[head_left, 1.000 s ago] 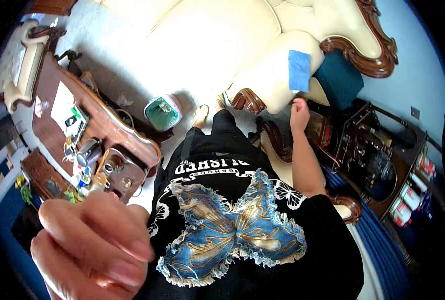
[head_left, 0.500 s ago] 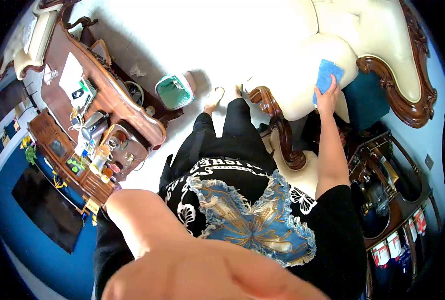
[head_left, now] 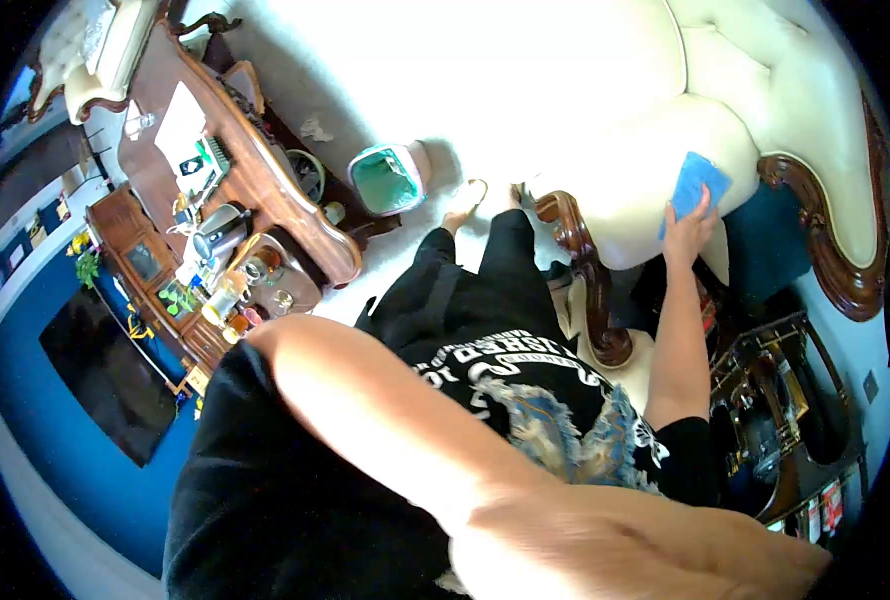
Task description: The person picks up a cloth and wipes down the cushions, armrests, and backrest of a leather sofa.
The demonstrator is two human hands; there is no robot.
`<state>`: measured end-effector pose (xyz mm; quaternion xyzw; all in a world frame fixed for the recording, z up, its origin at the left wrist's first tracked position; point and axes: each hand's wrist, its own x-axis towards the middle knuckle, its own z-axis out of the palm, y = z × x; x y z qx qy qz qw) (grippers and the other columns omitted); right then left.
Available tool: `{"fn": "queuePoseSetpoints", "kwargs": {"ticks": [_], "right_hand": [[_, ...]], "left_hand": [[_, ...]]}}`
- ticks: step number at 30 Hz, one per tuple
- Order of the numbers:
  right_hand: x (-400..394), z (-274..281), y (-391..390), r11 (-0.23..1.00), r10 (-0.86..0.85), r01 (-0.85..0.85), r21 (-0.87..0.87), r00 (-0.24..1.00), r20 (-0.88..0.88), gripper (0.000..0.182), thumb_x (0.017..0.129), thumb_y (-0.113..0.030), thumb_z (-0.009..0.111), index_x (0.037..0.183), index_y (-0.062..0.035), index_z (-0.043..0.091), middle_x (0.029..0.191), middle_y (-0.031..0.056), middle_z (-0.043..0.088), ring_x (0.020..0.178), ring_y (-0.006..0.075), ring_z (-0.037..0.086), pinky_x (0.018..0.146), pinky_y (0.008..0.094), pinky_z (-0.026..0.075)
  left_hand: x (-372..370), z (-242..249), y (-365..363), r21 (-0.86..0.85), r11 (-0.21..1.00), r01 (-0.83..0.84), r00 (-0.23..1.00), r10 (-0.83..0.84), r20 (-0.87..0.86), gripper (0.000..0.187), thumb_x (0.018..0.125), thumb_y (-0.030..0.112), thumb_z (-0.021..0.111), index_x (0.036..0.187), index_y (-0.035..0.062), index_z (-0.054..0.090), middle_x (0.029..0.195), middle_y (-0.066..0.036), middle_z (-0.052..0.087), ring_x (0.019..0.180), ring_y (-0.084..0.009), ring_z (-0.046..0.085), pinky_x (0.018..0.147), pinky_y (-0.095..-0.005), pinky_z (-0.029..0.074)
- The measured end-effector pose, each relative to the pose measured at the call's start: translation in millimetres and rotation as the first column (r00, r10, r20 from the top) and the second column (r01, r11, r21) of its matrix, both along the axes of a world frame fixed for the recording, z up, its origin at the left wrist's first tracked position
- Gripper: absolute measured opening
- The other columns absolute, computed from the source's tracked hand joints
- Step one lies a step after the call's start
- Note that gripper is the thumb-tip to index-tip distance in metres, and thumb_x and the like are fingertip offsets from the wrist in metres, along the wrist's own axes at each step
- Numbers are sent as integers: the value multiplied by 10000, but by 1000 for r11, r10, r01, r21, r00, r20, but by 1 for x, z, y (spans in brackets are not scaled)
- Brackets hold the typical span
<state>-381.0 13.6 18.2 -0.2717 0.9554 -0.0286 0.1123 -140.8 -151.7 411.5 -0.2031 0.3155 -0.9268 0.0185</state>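
My right hand [head_left: 690, 232] grips a blue cloth [head_left: 703, 185], folded into a flat rectangle, with fingers across its lower part. The cloth overlaps the front of the cream sofa seat [head_left: 645, 150] in this view. My left arm crosses low in front of my body. My left hand [head_left: 645, 545] is very close to the camera and blurred, and its fingers are hidden. Beyond my right hand curves a carved wooden sofa armrest [head_left: 835, 260].
A bin with a green liner [head_left: 389, 180] stands beside my feet. On the left, a wooden table [head_left: 275, 185] carries a kettle [head_left: 221, 230], papers and several jars. A carved chair arm [head_left: 590, 265] is near my legs. A dark trolley [head_left: 825, 450] stands at the right.
My left forearm and hand have swung rightward across the bottom. The view has shifted, so the room appears farther right and slightly lower. My right hand keeps hold of the blue cloth.
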Motion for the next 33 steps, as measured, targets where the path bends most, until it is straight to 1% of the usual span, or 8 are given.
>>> {"fn": "queuePoseSetpoints", "kwargs": {"ticks": [5,10,14,17,20,27,31,33], "right_hand": [[-3,-6,11,998,55,-55,-44,998,5,813,886,-332,733,1536,-309,245,1520,317,259,1329,509,379,1071,552,380],[-40,0,3,990,139,-136,28,978,-157,840,896,-377,713,1568,-326,212,1571,276,224,1389,489,333,1100,548,363],[-108,-24,-5,997,-3,-18,-71,955,-297,785,869,-393,723,1536,-272,328,1554,271,308,1376,451,381,1111,519,358],[-77,-29,-21,998,-58,55,-20,940,-337,760,838,-335,744,1503,-289,379,1569,188,315,1375,418,378,1124,521,331],[13,-10,-28,987,141,-112,114,948,-287,770,781,-335,729,1486,-342,421,1577,69,339,1352,341,381,1115,536,303],[63,-14,-11,761,645,-647,-45,747,163,696,786,-401,756,1427,-382,485,1575,50,370,1392,306,391,1167,588,211],[-86,3,-75,929,294,-242,280,942,-160,617,856,-389,710,1433,-322,502,1554,51,374,1432,286,319,1176,529,215],[-149,-4,-93,967,210,-168,190,951,-226,612,861,-366,708,1437,-298,513,1569,28,349,1419,282,318,1169,495,232]], "left_hand": [[-12,16,-7,181,982,-45,996,30,86,428,1085,235,392,1257,-95,605,1221,-148,672,1141,-168,616,1008,-299,467],[-8,-22,-22,-171,972,159,987,-162,-8,586,1110,367,287,1123,-37,712,1113,-82,714,1039,-132,623,963,-264,444],[6,-86,-67,-928,276,251,956,80,282,345,1050,276,493,1108,-33,634,1054,-110,668,1004,-215,632,894,-336,514],[31,-132,-95,-811,-105,575,750,464,472,309,1038,216,517,1206,-19,628,1167,-128,676,1103,-204,633,963,-319,493],[65,-183,-102,-457,-212,864,436,769,467,234,995,135,577,1175,0,638,1090,-77,682,1030,-157,629,929,-285,482],[113,-235,-94,-330,-167,929,332,770,545,195,982,93,571,1126,0,664,986,-60,699,861,-104,651,794,-260,523],[121,-243,-90,-251,-313,916,395,813,427,168,961,71,582,1079,-11,669,964,-98,700,848,-161,684,779,-295,538],[125,-249,-88,-176,-385,906,423,840,339,143,939,53,596,1042,-9,672,939,-126,692,829,-206,687,762,-309,538]]}}
